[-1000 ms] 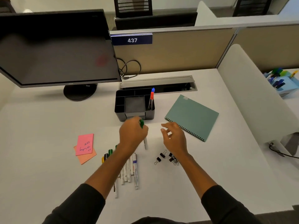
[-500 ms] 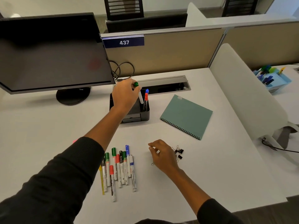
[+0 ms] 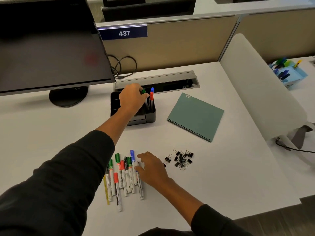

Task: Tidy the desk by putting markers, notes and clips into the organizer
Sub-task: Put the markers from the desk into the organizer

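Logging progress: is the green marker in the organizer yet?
Going in: left hand holds the green marker upright in the organizer.

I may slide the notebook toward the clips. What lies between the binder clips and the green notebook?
Nothing: the head view shows bare white desk between the binder clips and the green notebook.

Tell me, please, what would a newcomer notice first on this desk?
Probably the left hand lowering a green-capped marker into the black organizer, beside the red and blue ones standing there. Nearer the person, the right hand rests on the row of loose markers, with a pile of binder clips just to its right.
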